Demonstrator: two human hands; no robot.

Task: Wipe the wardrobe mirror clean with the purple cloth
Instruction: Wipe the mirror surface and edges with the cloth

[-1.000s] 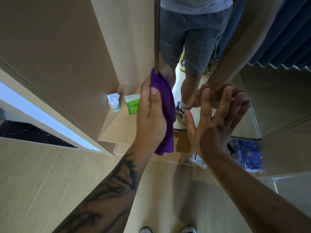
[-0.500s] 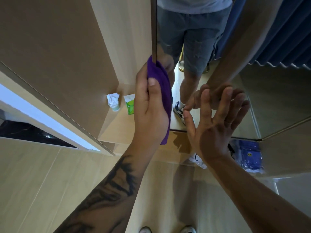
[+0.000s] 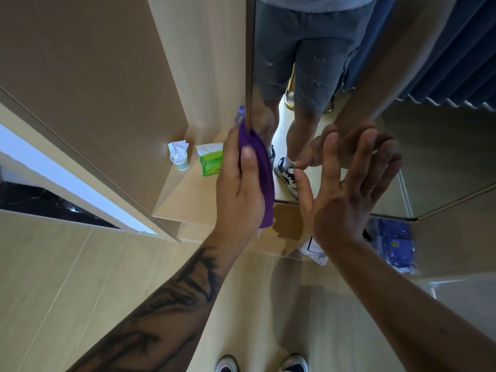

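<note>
The wardrobe mirror (image 3: 316,49) stands upright ahead, its left edge running down the middle of the view. My left hand (image 3: 239,183) grips the purple cloth (image 3: 261,167) with the thumb over it and presses it against the mirror's left edge. My right hand (image 3: 346,191) lies flat on the glass with fingers spread, to the right of the cloth. The mirror reflects both hands, my legs and shoes.
A green tissue pack (image 3: 210,162) and a small cup with white tissue (image 3: 179,155) sit on a wooden shelf left of the mirror. A slim bottle top (image 3: 239,116) shows above the cloth. A blue packet (image 3: 394,242) lies low on the right. Blue curtains appear in reflection.
My left hand slid the cloth up along the mirror's left edge, then back down a little. My right hand stayed flat on the glass.
</note>
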